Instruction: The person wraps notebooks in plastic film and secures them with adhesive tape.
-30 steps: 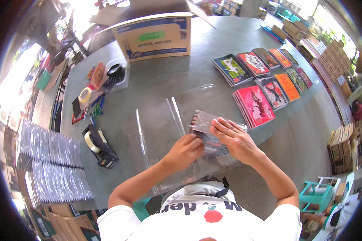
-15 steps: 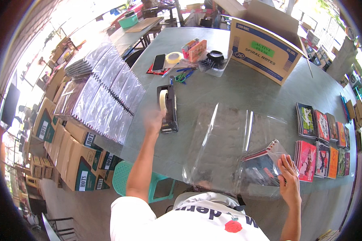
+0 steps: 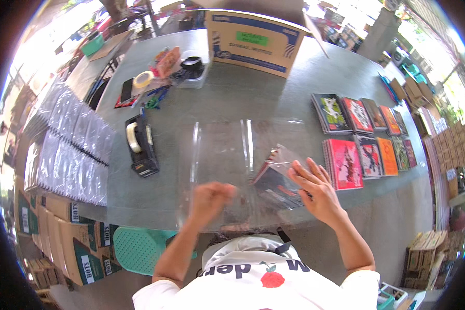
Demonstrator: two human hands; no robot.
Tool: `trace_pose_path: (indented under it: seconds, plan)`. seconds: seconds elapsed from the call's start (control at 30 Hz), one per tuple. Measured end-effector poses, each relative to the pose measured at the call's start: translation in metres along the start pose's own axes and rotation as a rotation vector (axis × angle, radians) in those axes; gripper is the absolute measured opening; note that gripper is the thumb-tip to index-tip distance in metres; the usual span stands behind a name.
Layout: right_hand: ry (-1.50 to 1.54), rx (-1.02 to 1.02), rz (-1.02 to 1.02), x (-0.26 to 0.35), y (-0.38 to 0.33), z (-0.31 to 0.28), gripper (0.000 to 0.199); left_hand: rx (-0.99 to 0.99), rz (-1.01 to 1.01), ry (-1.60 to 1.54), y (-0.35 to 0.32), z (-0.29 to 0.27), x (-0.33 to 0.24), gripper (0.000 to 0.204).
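Observation:
My right hand (image 3: 316, 192) lies with fingers stretched out on the clear plastic film at the right edge of a spiral notebook (image 3: 279, 183). The film wraps this dark-covered notebook, and more of the clear plastic sheet (image 3: 219, 155) spreads leftward over the table. Above the sheet's near left part is my left hand (image 3: 212, 202), blurred, its fingers curled together; what they pinch, if anything, cannot be made out. A black tape dispenser (image 3: 145, 150) with a pale roll stands to the left of the sheet.
Two rows of spiral notebooks (image 3: 343, 164) lie to the right. Plastic-wrapped notebook stacks (image 3: 70, 160) rise at the left. At the back are a cardboard box (image 3: 253, 44), a clear tub (image 3: 195, 77), a tape roll (image 3: 143, 79), a phone (image 3: 127, 90) and scissors (image 3: 152, 102). A green stool (image 3: 139, 248) stands below.
My left hand has left the tape dispenser and moved right, over the plastic sheet. My right hand remains on the wrapped notebook. The whole view has swung to the right.

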State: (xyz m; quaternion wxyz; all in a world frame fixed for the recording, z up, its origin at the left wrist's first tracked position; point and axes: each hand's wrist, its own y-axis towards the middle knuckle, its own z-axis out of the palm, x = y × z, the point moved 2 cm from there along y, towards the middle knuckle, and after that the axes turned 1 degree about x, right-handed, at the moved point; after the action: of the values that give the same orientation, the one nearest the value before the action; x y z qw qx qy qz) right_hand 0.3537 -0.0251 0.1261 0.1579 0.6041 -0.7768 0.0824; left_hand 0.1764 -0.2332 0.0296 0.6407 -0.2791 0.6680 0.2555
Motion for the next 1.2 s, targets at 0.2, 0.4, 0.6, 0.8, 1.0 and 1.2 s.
trace_pose_path:
  seconds: [0.2,0.4,0.6,0.8,1.0,1.2]
  plan:
    - [0.022,-0.001,-0.012,-0.006,-0.01,0.0,0.055,0.105,0.063,0.054,0.017,0.13,-0.017,0.023]
    - [0.088,-0.148,-0.106,-0.015,0.005,-0.013,0.044,-0.06,0.135,0.316,0.021,0.127,0.025,0.029]
    - [0.811,0.009,0.574,-0.119,-0.046,0.038,0.054,0.02,-0.575,-0.426,0.0,0.05,0.058,0.056]
    - [2.497,0.346,1.008,-0.052,-0.067,0.125,0.075,0.357,-0.644,-0.497,0.008,0.055,0.001,0.09]
    - [2.208,0.175,0.585,-0.004,-0.026,0.097,0.06,0.333,-0.437,-0.66,0.002,0.018,-0.038,0.073]
    - [2.097,0.533,-0.08,0.111,0.085,0.017,0.072,-0.246,0.148,-0.292,-0.087,-0.113,-0.122,0.043]
